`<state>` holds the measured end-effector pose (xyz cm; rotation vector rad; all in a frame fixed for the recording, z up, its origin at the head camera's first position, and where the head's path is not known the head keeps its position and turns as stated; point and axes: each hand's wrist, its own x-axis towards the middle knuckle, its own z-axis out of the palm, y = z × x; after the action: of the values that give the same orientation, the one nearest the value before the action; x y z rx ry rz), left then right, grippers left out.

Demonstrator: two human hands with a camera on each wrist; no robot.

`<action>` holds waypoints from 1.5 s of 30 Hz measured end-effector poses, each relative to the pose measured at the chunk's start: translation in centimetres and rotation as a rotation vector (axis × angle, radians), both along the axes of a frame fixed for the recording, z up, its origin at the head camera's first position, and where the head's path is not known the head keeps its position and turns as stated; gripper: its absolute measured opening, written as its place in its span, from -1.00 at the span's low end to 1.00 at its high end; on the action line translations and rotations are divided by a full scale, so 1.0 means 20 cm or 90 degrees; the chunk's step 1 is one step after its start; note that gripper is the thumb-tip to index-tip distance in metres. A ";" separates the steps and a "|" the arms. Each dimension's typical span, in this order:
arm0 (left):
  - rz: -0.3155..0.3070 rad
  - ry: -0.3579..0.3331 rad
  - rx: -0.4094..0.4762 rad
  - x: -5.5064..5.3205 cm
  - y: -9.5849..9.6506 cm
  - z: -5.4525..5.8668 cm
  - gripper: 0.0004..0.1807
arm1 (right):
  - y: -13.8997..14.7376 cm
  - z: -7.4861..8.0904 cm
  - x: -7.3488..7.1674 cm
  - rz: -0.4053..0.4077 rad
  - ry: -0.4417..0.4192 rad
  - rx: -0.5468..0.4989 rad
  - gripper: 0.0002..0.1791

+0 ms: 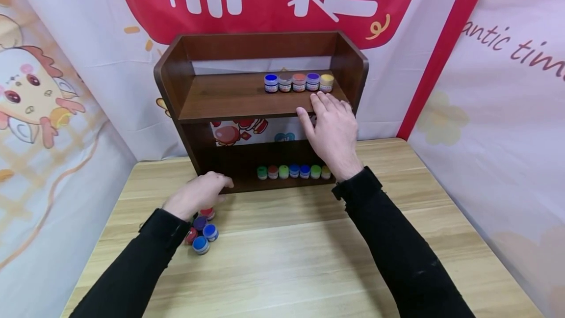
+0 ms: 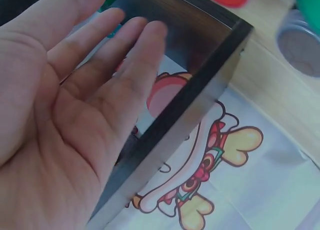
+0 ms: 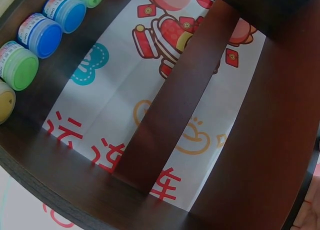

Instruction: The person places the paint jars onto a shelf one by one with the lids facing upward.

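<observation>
My left hand [image 1: 198, 194] hovers by the left front corner of the dark wooden shelf [image 1: 260, 104]. In the left wrist view its palm and long, nearly straight fingers [image 2: 132, 64] show, with nothing in them. Fingers extended, my right hand [image 1: 333, 129] rests at the front edge of the upper board, its fingertips just in front of a yellow paint jar [image 1: 326, 83]. That jar ends a row of several small jars, among them a blue-lidded jar [image 1: 271, 83] at the left. Only a sliver of the right hand [image 3: 306, 210] enters the right wrist view.
On the lower board stands another row of jars, including a blue jar [image 1: 294, 171] and a green jar [image 3: 22, 69]. Several loose jars, such as a blue-lidded one [image 1: 200, 245], sit on the wooden table [image 1: 273, 259] beside my left forearm. A printed cloth [image 1: 379, 107] hangs behind the shelf.
</observation>
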<state>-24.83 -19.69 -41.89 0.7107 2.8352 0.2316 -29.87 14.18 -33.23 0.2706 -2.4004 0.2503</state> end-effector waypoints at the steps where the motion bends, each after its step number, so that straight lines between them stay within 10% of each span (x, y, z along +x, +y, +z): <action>1: 0.010 -0.011 -0.005 0.01 -0.01 0.00 -0.61 | 0.00 0.00 0.00 0.000 -0.001 0.000 -0.11; 12: 0.109 -0.090 -0.030 0.12 -0.05 0.02 -0.77 | 0.00 0.00 0.00 -0.001 -0.005 0.000 -0.11; 29: 0.106 -0.120 0.001 0.07 -0.06 -0.06 -0.92 | 0.00 0.00 0.00 -0.001 -0.009 -0.003 -0.11; 45: 0.059 0.012 0.068 0.00 0.05 -0.01 -0.85 | 0.00 0.00 0.00 -0.001 -0.008 0.000 -0.10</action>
<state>-24.77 -18.60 -42.19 0.6047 2.8958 0.3967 -29.79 14.15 -33.23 0.2677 -2.4136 0.2518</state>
